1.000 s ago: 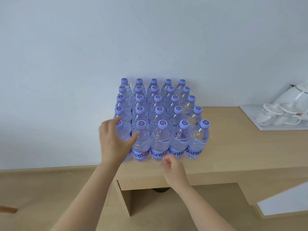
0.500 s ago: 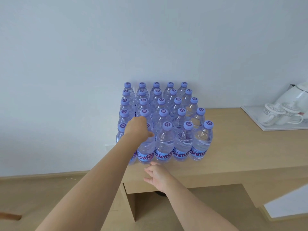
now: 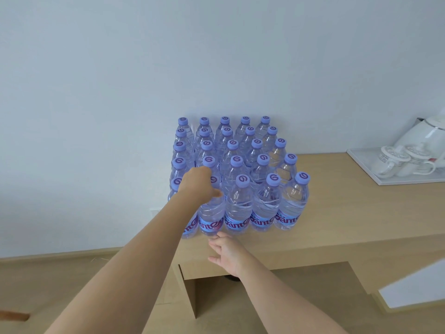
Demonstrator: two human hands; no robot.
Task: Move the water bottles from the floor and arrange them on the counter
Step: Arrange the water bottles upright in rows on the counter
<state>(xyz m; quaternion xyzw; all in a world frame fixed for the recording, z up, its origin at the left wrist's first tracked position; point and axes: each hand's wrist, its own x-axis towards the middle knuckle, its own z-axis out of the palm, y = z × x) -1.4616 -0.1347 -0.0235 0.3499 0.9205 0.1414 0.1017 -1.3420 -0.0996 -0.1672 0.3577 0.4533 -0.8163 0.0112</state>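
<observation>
Several clear water bottles [image 3: 266, 203] with purple caps and blue labels stand upright in tight rows at the left end of the wooden counter [image 3: 349, 213], against the wall. My left hand [image 3: 198, 183] reaches in over the front row and grips the neck of the second bottle from the left [image 3: 210, 216]. Its thumb lies across that bottle's shoulder and its fingers are hidden behind the hand. My right hand [image 3: 228, 255] hovers open at the counter's front edge, fingers spread, with one fingertip close to the base of the same bottle.
A white tray [image 3: 361, 162] with two upturned cups [image 3: 390, 160] and a white kettle [image 3: 423, 136] sits at the counter's right end. Bare counter lies between the bottles and the tray. A white panel [image 3: 416, 288] leans at the lower right over the wooden floor [image 3: 60, 285].
My left hand has moved from the front-left bottle's side forward and up onto the neck of the second front bottle. My right hand rose slightly and opened near the bottle bases.
</observation>
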